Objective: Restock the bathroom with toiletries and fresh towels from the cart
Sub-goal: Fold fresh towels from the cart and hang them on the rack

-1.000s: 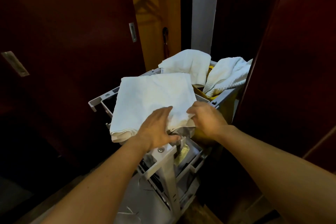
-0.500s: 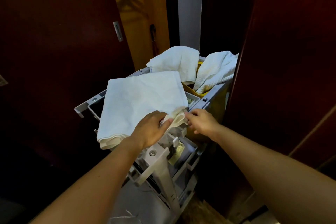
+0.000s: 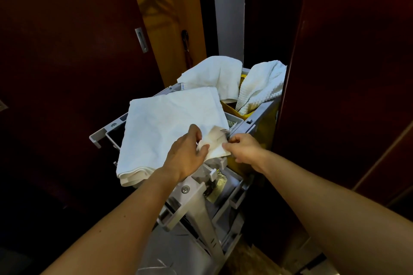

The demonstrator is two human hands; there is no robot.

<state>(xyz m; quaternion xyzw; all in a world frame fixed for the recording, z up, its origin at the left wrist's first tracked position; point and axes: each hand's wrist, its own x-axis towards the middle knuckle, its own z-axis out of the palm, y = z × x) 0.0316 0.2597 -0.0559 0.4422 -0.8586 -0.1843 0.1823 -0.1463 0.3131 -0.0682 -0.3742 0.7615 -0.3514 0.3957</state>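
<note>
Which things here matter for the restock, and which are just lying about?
For the job:
- folded towel, its corner pinched by left hand and right hand
- cart

Lying about:
- crumpled towels
- yellow bag
- umbrella

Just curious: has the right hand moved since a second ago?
Yes. The right hand has slid off the near corner of the folded towel, toward the person, now pinching a small cloth.

dark red doors (image 3: 67,51), orange wall (image 3: 169,29), grey pillar (image 3: 228,11)
</note>
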